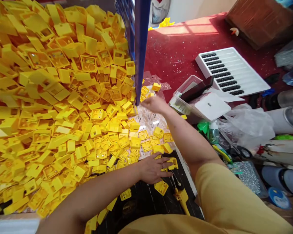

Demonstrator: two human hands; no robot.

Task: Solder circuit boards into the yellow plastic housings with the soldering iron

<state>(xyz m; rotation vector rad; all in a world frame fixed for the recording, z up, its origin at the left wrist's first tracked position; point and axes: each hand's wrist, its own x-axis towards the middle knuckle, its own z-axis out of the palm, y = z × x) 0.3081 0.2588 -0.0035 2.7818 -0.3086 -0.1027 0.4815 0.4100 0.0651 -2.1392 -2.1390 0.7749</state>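
Note:
Low over the black mat (146,198), my left hand (152,169) has its fingers spread. The fingertips lie over small yellow plastic casings (172,163); whether they press on them I cannot tell. Another casing (161,187) lies just below that hand. Farther forward, my right hand (155,104) is beside the blue post (141,48), close to several loose yellow pieces (144,91). It is smeared by motion and its fingertips are hard to make out. A yellow object with a long narrow end (182,199) and thin wires lies right of my left hand.
A large heap of yellow casings (63,84) fills the left. On the red surface (171,52) stands a white tray (241,71) with rows of black parts. A clear box (185,87), scissors (243,151), plastic bags (249,126) and a cardboard box (261,22) are at right.

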